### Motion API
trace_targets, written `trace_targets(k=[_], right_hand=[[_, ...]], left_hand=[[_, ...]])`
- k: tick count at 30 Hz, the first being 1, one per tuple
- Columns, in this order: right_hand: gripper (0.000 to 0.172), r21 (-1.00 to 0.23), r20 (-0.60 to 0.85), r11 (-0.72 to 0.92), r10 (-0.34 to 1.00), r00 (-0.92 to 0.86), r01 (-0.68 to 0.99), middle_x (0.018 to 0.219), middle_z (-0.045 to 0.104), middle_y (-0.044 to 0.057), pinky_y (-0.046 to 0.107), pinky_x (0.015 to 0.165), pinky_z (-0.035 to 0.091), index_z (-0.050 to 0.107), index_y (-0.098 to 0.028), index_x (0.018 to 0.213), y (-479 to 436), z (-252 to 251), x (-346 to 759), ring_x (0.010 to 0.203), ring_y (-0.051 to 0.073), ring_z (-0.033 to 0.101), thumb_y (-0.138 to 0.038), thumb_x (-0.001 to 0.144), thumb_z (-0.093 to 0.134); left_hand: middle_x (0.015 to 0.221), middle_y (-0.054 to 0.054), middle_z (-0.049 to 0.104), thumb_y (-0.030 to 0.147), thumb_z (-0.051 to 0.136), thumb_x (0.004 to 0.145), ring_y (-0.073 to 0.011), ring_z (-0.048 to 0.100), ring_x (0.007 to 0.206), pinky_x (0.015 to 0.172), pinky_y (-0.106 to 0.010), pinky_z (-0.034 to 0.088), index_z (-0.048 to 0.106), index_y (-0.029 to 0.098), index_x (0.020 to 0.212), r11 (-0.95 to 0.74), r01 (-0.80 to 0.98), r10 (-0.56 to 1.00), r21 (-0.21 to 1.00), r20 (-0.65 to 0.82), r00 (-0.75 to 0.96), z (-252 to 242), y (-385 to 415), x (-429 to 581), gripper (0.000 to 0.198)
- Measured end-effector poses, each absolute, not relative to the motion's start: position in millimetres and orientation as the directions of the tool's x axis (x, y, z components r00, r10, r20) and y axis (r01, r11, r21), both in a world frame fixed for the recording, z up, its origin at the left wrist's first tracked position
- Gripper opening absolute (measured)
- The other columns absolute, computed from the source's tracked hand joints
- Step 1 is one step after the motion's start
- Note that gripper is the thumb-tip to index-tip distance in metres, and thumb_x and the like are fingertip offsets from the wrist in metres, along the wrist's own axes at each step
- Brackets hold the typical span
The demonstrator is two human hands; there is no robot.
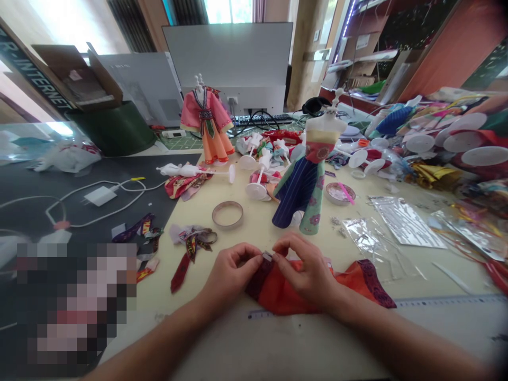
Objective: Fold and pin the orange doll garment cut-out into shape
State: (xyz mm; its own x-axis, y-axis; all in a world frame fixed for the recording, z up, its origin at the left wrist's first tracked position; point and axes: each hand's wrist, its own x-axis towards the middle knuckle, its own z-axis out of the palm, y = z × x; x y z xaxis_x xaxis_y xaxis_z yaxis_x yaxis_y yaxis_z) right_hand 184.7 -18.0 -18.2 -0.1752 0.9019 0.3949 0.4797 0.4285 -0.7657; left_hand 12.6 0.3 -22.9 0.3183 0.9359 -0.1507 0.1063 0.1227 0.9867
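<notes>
Both hands rest low on the counter (254, 222), close in front of the person. The left hand (232, 272) and right hand (304, 270) each pinch the dark-trimmed top edge of an orange garment (357, 280) with their fingers, fingertips nearly meeting. The garment lies flat beneath them. Just behind stand a small mannequin in a blue skirt (304, 182) and a tape ring (227, 215).

bright window (228, 10) | white panel (228, 53) | cream table (257, 233) | orange wall (468, 47)
</notes>
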Motion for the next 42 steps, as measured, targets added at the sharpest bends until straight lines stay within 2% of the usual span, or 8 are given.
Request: trace_targets(k=[2,4,9,15,21,31,37,42], right_hand=[[0.01,-0.644,0.503,0.539,0.833,-0.229,0.543,0.072,0.055,0.004,0.029,0.065,0.041,0.054,-0.017,0.076,-21.2,-17.7,184.3,0.07,0.016,0.051,-0.016,0.084,0.047],[0.012,-0.594,0.504,0.573,0.812,-0.294,0.565,0.073,0.057,0.005,0.029,0.063,0.041,0.056,-0.017,0.079,-23.5,-17.8,183.1,0.069,0.016,0.051,-0.016,0.085,0.045],[0.013,-0.578,0.444,0.542,0.836,-0.322,0.611,0.072,0.059,0.006,0.028,0.061,0.041,0.058,-0.016,0.08,-24.0,-20.7,181.0,0.068,0.016,0.054,-0.014,0.085,0.046],[0.013,-0.556,0.46,0.546,0.83,-0.314,0.627,0.072,0.06,0.006,0.026,0.061,0.042,0.059,-0.016,0.082,-23.2,-21.6,181.0,0.068,0.016,0.056,-0.013,0.084,0.046],[0.014,-0.495,0.512,0.591,0.791,-0.337,0.637,0.071,0.06,0.006,0.027,0.06,0.043,0.06,-0.015,0.08,-22.8,-22.9,179.4,0.065,0.016,0.055,-0.013,0.084,0.046],[0.017,-0.457,0.507,0.62,0.771,-0.386,0.638,0.07,0.06,0.007,0.028,0.061,0.043,0.061,-0.013,0.078,-21.3,-23.8,182.5,0.066,0.017,0.055,-0.013,0.083,0.045],[0.017,-0.466,0.505,0.615,0.775,-0.379,0.636,0.069,0.059,0.006,0.026,0.059,0.041,0.061,-0.014,0.077,-21.3,-24.5,182.7,0.064,0.016,0.054,-0.012,0.082,0.045],[0.017,-0.491,0.49,0.605,0.787,-0.375,0.627,0.069,0.06,0.006,0.026,0.059,0.041,0.061,-0.014,0.077,-20.2,-24.9,182.5,0.064,0.015,0.054,-0.011,0.081,0.045]], left_hand=[[0.067,-0.001,0.062,0.03,0.064,0.073,-0.011,0.054,0.062,0.058,-0.02,0.043,0.061,0.014,0.073,0.128,0.111,0.937,0.986,-0.157,0.312,-21.5,0.2,12.7,0.016],[0.067,0.0,0.062,0.031,0.064,0.073,-0.0108,0.053,0.062,0.058,-0.019,0.042,0.061,0.014,0.074,0.125,0.123,0.931,0.984,-0.16,0.329,-21.8,0.0,12.4,0.018],[0.071,-0.001,0.063,0.032,0.062,0.077,-0.0109,0.054,0.064,0.058,-0.019,0.042,0.063,0.015,0.078,0.101,0.155,0.921,0.983,-0.151,0.359,-28.1,0.5,10.8,0.017],[0.073,-0.002,0.065,0.028,0.058,0.079,-0.0132,0.057,0.069,0.064,-0.021,0.044,0.064,0.015,0.079,-0.062,0.277,0.933,0.959,-0.042,0.356,-27.8,0.2,10.2,0.014],[0.072,-0.001,0.064,0.023,0.055,0.08,-0.0136,0.058,0.07,0.068,-0.023,0.044,0.064,0.016,0.076,-0.244,0.388,0.928,0.889,0.098,0.36,-21.7,-3.6,12.5,0.012],[0.072,-0.002,0.062,0.02,0.052,0.084,-0.0145,0.056,0.072,0.068,-0.026,0.042,0.063,0.016,0.079,-0.48,0.446,0.861,0.755,0.309,0.404,-28.3,-6.2,12.4,0.013],[0.071,-0.002,0.062,0.02,0.053,0.084,-0.0145,0.056,0.071,0.068,-0.025,0.042,0.063,0.016,0.079,-0.483,0.452,0.86,0.75,0.309,0.406,-28.0,-6.8,13.2,0.012],[0.072,-0.002,0.062,0.022,0.053,0.083,-0.0144,0.057,0.071,0.068,-0.025,0.042,0.064,0.017,0.078,-0.408,0.451,0.889,0.793,0.232,0.396,-25.0,-5.8,13.9,0.013]])
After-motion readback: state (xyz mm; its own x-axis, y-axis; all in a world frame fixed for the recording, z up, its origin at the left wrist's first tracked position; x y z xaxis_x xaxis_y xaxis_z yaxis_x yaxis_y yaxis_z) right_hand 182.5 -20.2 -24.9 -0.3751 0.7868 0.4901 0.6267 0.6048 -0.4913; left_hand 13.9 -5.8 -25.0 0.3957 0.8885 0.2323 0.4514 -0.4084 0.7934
